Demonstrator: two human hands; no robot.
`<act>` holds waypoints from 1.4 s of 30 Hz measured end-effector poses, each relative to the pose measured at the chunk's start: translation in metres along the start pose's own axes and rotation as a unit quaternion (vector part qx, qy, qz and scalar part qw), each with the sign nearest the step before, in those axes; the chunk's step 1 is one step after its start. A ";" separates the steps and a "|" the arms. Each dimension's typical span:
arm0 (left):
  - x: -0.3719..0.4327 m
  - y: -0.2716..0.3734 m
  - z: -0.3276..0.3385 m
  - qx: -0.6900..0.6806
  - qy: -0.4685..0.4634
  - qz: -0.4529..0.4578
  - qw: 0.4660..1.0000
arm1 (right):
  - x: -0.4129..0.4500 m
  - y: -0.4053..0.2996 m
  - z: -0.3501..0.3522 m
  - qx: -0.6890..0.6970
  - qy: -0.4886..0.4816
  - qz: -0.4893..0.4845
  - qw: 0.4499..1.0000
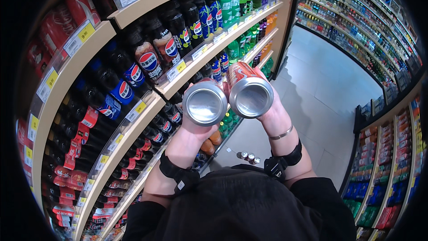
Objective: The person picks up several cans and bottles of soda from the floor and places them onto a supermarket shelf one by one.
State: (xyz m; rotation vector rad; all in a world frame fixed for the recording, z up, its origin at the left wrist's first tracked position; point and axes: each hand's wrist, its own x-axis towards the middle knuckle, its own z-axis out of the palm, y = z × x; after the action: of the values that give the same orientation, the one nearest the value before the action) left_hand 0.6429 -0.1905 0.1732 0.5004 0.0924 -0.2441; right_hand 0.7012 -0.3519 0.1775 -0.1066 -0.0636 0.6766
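Two red drink cans are held up side by side before the shelves, their silver metal ends towards me. My left hand [197, 131] is closed around the left can [205, 103]. The right can [251, 97], whose red and white side shows above its rim, is in my right hand [274, 107]. The cans are very close together; whether they touch I cannot tell. Most of my fingers are hidden behind the cans. Beyond them stand Pepsi bottles [147, 60] and green soda bottles [230, 5] on the wooden shelf.
Curved wooden shelf edges [137, 107] with price tags run along my left. Large red cans [55, 28] stand at upper left. Several cans [250, 156] stand on the tiled floor [301, 83] close to me. More stocked shelves [384, 170] line the right and the far side.
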 end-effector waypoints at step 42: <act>0.087 -0.110 -0.228 0.475 0.139 0.042 0.868 | -0.091 -0.059 -0.220 -0.723 0.424 -0.202 0.508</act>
State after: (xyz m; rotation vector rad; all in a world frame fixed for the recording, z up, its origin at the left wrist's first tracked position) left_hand 0.6926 -0.1912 -0.0899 1.5262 0.2327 -0.1135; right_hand 0.6872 -0.4717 -0.0366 -2.0165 0.3186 -0.1585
